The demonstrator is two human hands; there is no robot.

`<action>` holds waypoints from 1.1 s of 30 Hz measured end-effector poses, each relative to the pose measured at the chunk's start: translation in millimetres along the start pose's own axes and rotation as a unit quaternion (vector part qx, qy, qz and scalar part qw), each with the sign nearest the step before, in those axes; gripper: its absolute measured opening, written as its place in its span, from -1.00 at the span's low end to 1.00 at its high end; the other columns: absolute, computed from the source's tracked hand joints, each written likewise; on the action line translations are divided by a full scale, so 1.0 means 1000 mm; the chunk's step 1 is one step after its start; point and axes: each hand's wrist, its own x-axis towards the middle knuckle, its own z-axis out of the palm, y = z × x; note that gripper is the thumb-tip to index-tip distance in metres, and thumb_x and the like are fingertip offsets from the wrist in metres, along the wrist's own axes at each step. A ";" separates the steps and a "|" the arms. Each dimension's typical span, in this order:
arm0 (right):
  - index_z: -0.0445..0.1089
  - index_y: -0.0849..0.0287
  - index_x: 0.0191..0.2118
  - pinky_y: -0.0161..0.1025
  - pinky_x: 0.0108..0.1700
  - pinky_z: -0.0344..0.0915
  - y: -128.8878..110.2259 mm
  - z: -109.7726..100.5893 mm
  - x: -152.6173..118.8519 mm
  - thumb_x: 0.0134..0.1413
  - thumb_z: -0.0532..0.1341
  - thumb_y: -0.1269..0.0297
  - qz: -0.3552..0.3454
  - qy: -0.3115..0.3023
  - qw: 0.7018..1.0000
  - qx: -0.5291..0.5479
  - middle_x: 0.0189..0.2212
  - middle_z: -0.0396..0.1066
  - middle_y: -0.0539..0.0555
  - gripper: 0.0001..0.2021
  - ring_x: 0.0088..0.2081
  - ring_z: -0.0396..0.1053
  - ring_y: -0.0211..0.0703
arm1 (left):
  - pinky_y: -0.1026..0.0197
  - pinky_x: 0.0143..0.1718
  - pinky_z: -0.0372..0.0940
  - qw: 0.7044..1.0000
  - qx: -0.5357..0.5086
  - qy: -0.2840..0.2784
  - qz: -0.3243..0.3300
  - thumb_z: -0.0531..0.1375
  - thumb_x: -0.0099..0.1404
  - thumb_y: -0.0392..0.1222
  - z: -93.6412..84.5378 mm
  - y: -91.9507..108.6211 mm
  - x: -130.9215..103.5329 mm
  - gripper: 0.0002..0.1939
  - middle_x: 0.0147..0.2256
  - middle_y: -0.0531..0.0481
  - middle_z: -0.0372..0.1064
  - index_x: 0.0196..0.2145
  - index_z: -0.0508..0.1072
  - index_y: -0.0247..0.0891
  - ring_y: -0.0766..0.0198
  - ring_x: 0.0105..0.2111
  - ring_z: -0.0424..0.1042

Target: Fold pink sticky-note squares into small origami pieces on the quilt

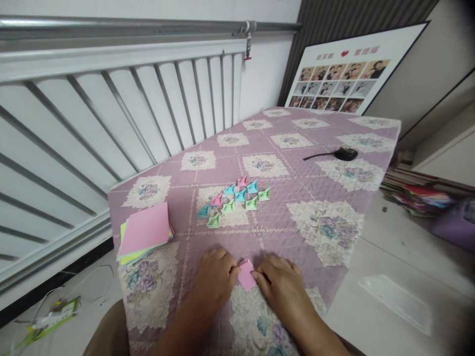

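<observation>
A small folded piece of pink paper [246,276] lies on the table between my hands, a narrow fold showing at its top corner. My left hand [218,271] pinches its left edge between thumb and curled fingers. On the right edge, my right hand [277,278] holds the paper with thumb and bent fingers. Beyond them stand several small folded paper shapes [240,196] in pink, blue and green, set in slanting rows. To the left is a stack of square coloured paper [146,230], pink on top.
A floral purple cloth [267,247] covers the table. A black round object with a strap [346,154] lies at the back right. A white radiator [148,109] runs along the left; a photo board [341,74] leans behind the table.
</observation>
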 end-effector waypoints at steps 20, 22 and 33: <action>0.37 0.10 -0.51 -0.15 -0.27 0.03 -0.004 0.003 0.004 0.12 0.21 0.21 0.015 0.028 0.996 -0.083 -0.45 0.41 0.02 -0.79 -0.33 0.33 -0.08 | 0.19 -0.32 0.11 0.997 0.056 -0.049 -0.019 0.13 0.29 -0.16 -0.002 0.001 0.012 -0.85 -0.35 -0.01 0.37 -0.41 0.41 -0.23 0.20 -0.31 0.33; 0.36 0.10 -0.51 -0.15 -0.28 0.02 -0.005 0.002 0.005 0.12 0.21 0.21 0.014 0.030 0.996 -0.087 -0.45 0.41 0.02 -0.79 -0.33 0.33 -0.08 | 0.19 -0.33 0.11 0.997 0.063 -0.048 -0.016 0.13 0.29 -0.17 -0.002 0.001 0.012 -0.86 -0.35 -0.01 0.36 -0.41 0.41 -0.24 0.20 -0.32 0.33; 0.32 0.10 -0.53 -0.18 -0.30 -0.01 -0.005 0.000 0.003 0.07 0.25 0.22 0.019 0.048 0.997 -0.063 -0.49 0.38 -0.01 -0.79 -0.36 0.31 -0.11 | 0.20 -0.32 0.11 0.998 0.047 -0.041 -0.024 0.15 0.26 -0.19 0.000 0.000 0.011 -0.92 -0.35 0.02 0.35 -0.37 0.38 -0.22 0.20 -0.31 0.32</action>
